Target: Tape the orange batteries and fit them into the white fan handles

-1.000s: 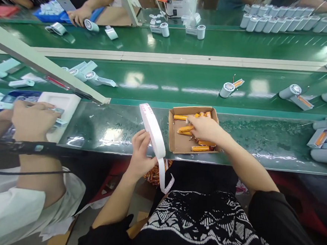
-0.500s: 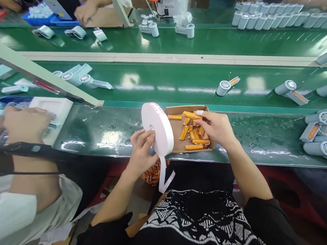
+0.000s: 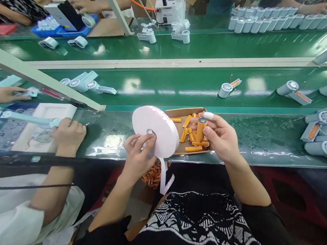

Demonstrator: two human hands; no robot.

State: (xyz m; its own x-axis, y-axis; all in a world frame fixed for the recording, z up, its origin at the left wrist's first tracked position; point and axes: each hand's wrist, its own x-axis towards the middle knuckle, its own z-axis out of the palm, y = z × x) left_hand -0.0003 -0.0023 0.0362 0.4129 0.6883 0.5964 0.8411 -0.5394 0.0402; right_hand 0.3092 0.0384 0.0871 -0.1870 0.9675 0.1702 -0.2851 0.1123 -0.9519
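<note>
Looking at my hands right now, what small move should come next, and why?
Probably bring the orange-wrapped cylinder toward the loose end of the thin white strip: your right hand grips the cylinder over the shallow brown cardboard box, while your left hand holds the flat round white roll, and the strip hangs unheld beneath it.

Open passage along counter [image 3: 268,141] between right grip [image 3: 222,138] and grey cylindrical housings [image 3: 321,148], left access to cardboard box [image 3: 181,111] obstructed by white tape roll [image 3: 164,132], right access obstructed by right grip, metal strut [image 3: 56,86] and co-worker's hand [image 3: 70,135] restricting counter's left section
</note>
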